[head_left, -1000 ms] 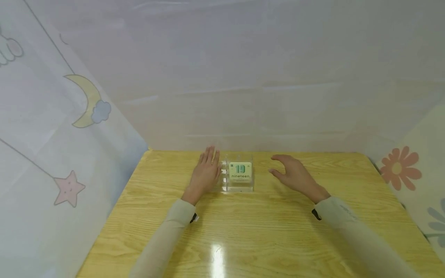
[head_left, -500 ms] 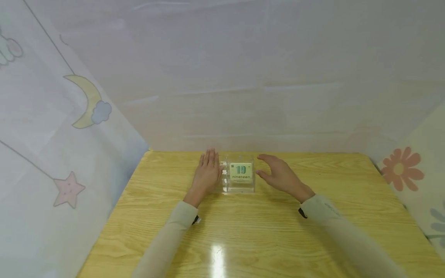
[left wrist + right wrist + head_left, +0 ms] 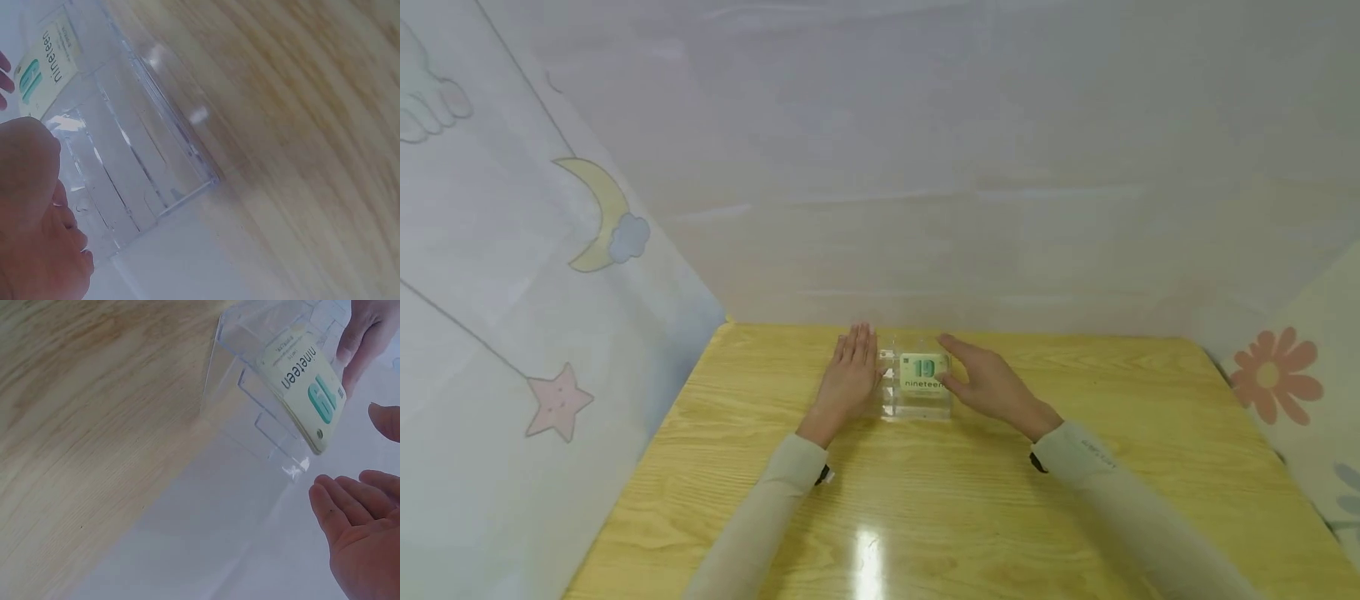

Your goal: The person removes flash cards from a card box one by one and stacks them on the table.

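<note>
A clear plastic box with several compartments (image 3: pixel 156 134) stands on the table. In its right part sits a pale yellow number card stack (image 3: pixel 919 368) whose top reads "19 nineteen"; in the right wrist view the card stack (image 3: pixel 306 387) leans at a slant. My left hand (image 3: pixel 850 379) lies along the box's left side, fingers straight and pointing away from me. My right hand (image 3: pixel 996 382) is at the card stack's right edge, thumb and fingers spread, the thumb overlapping the card's corner in the head view. From the right wrist, the right hand's fingers (image 3: pixel 350 506) look apart from the cards.
The wooden table (image 3: pixel 925 508) ends at a pale fabric backdrop (image 3: pixel 962 208) close behind the box. Side hangings carry a printed moon (image 3: pixel 598 217), a star (image 3: pixel 560 402) and a red flower (image 3: pixel 1270 375).
My right hand has moved left, from well beside the box to the card stack's right edge. My left hand has stayed beside the box, nearly still.
</note>
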`<state>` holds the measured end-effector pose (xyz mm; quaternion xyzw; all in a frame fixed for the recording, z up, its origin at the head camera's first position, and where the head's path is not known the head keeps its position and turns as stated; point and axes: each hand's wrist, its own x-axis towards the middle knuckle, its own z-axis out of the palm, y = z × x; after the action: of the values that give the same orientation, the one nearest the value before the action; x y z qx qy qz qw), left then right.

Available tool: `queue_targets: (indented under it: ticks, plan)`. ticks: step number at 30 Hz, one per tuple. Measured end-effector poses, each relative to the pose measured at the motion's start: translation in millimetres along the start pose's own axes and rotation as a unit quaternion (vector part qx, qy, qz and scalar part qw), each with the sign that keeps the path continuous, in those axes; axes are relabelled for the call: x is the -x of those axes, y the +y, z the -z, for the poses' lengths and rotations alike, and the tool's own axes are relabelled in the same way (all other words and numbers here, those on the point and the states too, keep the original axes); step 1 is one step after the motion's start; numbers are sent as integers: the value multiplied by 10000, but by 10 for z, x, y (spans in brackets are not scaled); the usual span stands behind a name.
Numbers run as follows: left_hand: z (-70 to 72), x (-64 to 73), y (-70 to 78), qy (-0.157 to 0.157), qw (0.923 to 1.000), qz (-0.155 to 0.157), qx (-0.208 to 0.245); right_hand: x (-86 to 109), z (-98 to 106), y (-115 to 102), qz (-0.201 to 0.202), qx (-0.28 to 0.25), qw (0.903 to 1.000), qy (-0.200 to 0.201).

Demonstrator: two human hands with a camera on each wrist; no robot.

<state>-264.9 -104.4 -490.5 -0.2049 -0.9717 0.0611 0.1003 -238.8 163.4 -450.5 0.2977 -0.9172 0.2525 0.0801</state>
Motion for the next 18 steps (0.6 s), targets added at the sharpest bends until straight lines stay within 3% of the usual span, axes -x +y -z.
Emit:
queue_targets:
  ticks: [18]
  plan:
    - [-91,-4,-1,-10,9991,31,426,-51,-167,-29,481,526,9975,21]
